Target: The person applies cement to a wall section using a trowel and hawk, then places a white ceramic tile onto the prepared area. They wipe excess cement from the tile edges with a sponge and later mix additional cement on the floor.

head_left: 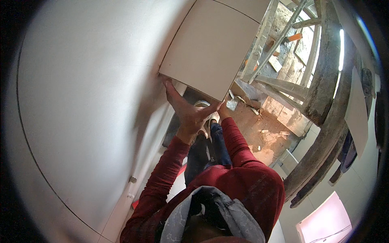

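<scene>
A large pale tile [210, 50] stands out from the white wall, its near edge toward me. My left hand [189, 113] spans that near edge, fingers at the left corner and thumb stretched toward the right corner. At the right corner my right hand [222, 111] holds the tile's edge, and most of its fingers are hidden behind the tile. Beyond a thin dark joint line lies another pale tile [243, 6].
A smooth white wall [81, 101] fills the left side. Rough wooden scaffolding [324, 93] rises on the right. Rubble and broken pieces [263, 137] litter the floor beside my feet. A pink-lit opening [326, 218] shows at lower right.
</scene>
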### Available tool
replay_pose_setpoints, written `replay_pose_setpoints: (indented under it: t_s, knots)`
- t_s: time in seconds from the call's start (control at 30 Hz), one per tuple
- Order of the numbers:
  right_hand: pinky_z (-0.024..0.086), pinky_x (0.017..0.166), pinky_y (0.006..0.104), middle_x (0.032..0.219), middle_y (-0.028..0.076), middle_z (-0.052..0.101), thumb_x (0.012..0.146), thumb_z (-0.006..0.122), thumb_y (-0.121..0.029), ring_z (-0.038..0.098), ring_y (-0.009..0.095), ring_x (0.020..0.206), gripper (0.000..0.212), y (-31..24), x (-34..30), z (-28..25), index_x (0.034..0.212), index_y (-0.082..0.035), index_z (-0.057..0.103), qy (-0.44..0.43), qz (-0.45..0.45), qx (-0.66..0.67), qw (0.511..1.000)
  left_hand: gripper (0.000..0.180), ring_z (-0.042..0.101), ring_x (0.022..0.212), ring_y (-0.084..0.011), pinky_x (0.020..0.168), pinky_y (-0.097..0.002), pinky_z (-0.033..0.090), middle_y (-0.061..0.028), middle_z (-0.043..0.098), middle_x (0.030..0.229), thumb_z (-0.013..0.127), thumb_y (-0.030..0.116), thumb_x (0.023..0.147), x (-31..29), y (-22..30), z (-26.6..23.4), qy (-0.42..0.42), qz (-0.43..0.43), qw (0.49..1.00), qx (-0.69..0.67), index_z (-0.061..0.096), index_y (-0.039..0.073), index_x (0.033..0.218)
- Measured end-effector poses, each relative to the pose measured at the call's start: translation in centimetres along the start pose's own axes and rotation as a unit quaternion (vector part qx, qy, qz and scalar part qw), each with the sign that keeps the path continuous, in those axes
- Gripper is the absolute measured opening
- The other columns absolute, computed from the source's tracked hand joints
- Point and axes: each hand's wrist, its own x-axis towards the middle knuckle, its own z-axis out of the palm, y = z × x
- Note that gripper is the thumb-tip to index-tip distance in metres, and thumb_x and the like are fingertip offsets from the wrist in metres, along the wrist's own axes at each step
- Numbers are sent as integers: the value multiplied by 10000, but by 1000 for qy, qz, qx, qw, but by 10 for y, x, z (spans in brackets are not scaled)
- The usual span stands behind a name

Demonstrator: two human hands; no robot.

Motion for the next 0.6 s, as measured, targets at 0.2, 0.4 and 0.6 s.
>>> replay_pose_setpoints:
  t_s: [0.2,0.4,0.6]
  knots:
    - [526,729,389,912,159,656,835,703,-138,660,315,810,235,-4,-1,-3,1017,-9,631,10,-50,-12,999,1414,162,1418,-445,1148,-560,183,-307,103,1534,841,618,602,6,-3,-1,72,95,992,32,-13,-45,1513]
    - [528,706,341,905,123,663,838,717,-154,666,236,789,252,15,-18,12,1020,-9,622,16,17,52,998,1220,318,1321,-461,1063,-597,293,-296,287,1452,734,685,718,4,-19,1,134,223,951,169,120,-39,1484]
    - [535,750,315,900,98,680,848,699,-87,678,186,821,228,33,-21,22,1044,-10,614,37,93,169,981,1130,402,1256,-409,1047,-584,325,-245,416,1354,720,650,764,6,-16,6,141,246,951,124,156,-24,1475]
